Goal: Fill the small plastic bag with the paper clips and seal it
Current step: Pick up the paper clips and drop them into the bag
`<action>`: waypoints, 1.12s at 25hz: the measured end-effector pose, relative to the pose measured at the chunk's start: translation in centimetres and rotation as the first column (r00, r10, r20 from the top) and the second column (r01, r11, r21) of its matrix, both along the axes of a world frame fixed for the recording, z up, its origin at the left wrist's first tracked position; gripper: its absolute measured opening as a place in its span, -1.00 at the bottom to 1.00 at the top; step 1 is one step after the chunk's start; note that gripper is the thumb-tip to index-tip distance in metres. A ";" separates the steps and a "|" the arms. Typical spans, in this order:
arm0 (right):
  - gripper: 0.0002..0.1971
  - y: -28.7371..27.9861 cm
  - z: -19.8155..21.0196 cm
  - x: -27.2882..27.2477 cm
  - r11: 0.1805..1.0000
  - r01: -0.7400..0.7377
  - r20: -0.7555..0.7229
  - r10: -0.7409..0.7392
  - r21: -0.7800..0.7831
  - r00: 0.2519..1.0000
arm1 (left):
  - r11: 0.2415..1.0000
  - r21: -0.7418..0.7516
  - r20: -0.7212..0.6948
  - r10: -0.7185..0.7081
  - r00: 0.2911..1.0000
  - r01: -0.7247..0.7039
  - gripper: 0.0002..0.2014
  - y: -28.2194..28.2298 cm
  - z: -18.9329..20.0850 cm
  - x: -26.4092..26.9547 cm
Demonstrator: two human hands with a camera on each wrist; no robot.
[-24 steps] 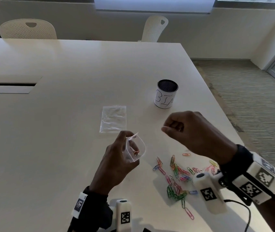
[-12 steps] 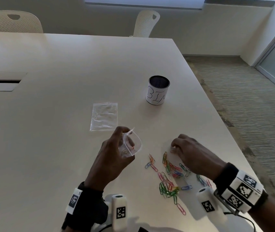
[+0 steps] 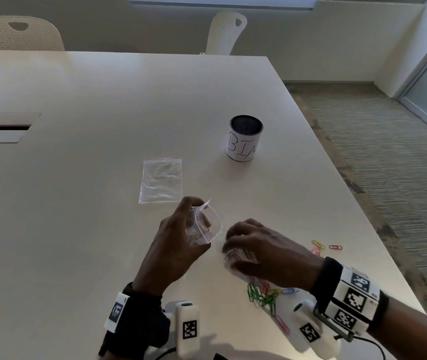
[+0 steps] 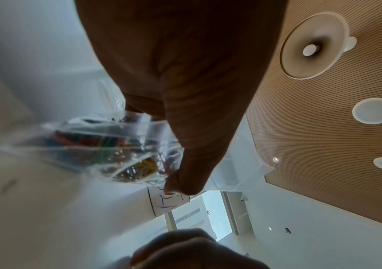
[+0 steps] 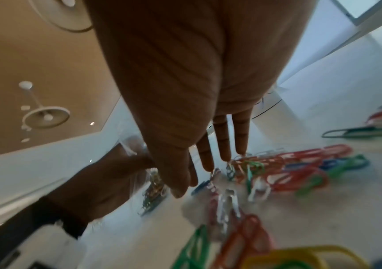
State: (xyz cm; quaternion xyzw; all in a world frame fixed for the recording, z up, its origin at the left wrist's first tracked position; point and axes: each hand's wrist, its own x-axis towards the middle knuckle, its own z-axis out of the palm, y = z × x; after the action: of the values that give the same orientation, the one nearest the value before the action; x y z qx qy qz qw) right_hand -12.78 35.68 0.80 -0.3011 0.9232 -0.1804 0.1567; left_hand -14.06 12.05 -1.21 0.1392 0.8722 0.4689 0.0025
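Note:
My left hand (image 3: 194,216) pinches the rim of a small clear zip bag (image 3: 207,227) and holds it open just above the table, with a few coloured clips inside it (image 4: 107,145). My right hand (image 3: 235,245) lies low over the left end of the loose paper clips (image 3: 261,294), close to the bag's mouth. In the right wrist view its fingers (image 5: 222,145) are stretched out, with the tips touching red and green clips (image 5: 289,167). Motion blur hides whether any clip is held.
A second clear bag (image 3: 161,180) lies flat beyond my left hand. A white cup marked BIN (image 3: 245,139) stands further back. A few stray clips (image 3: 334,247) lie near the table's right edge (image 3: 379,245). Two chairs (image 3: 225,32) stand at the far side.
My right hand came down from a raised fist onto the clip pile, then slid left toward the bag. My left hand kept the bag open in about the same place.

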 end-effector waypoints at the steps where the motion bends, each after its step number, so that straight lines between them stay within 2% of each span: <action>1: -0.71 0.1 -0.3 0.1 0.998 -0.055 -0.021 0.056 0.028 0.998 | 1.000 0.002 0.001 0.000 1.000 0.000 -0.38 0.0 0.0 0.0; 3: -0.83 0.6 -0.5 0.0 0.994 -0.092 -0.055 0.095 0.059 0.994 | 1.000 0.006 0.005 -0.001 1.000 0.001 -0.37 0.1 -0.1 -0.1; 5: -0.90 1.3 -0.1 -0.2 0.995 -0.062 -0.067 0.067 0.074 0.995 | 1.000 0.010 0.009 -0.004 1.000 0.004 -0.37 0.1 -0.1 -0.1; 6: -0.84 1.8 0.1 -0.2 0.995 -0.042 -0.053 0.047 0.093 0.997 | 1.000 0.010 0.014 -0.003 1.000 0.002 -0.38 0.1 0.0 0.0; 9: -0.43 2.8 1.1 0.2 0.971 -0.043 -0.008 0.046 0.236 0.999 | 1.000 0.011 0.022 -0.004 1.000 0.004 -0.38 0.2 0.0 -0.1; 11: -0.38 2.9 1.3 0.7 0.962 -0.053 -0.004 0.056 0.267 0.998 | 1.000 0.009 0.030 -0.007 1.000 0.006 -0.37 0.3 0.0 -0.1; 16: -0.77 2.4 0.1 1.9 0.994 0.003 -0.079 0.005 0.107 0.997 | 1.000 0.003 0.033 -0.014 0.999 0.014 -0.37 0.4 0.1 -0.2; 22: -0.82 2.0 -0.6 1.7 0.991 0.097 -0.093 -0.089 0.092 0.992 | 1.000 -0.005 0.038 -0.024 0.999 0.024 -0.39 0.5 0.0 -0.2; 26: -0.87 2.6 -0.4 1.0 0.973 0.226 -0.033 -0.227 -0.047 0.973 | 0.999 0.000 0.028 -0.040 0.999 0.040 -0.39 0.5 0.0 -0.2; 28: -0.87 3.2 -0.1 0.7 0.930 0.332 0.028 -0.332 -0.159 0.943 | 0.999 0.006 0.026 -0.042 0.999 0.042 -0.38 0.4 -0.1 -0.2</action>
State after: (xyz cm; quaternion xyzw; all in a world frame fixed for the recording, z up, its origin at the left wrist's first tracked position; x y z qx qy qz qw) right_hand -12.07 38.90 0.72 -0.1524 0.9431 -0.2784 0.0994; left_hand -14.28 12.41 -1.29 0.1512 0.8677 0.4730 0.0234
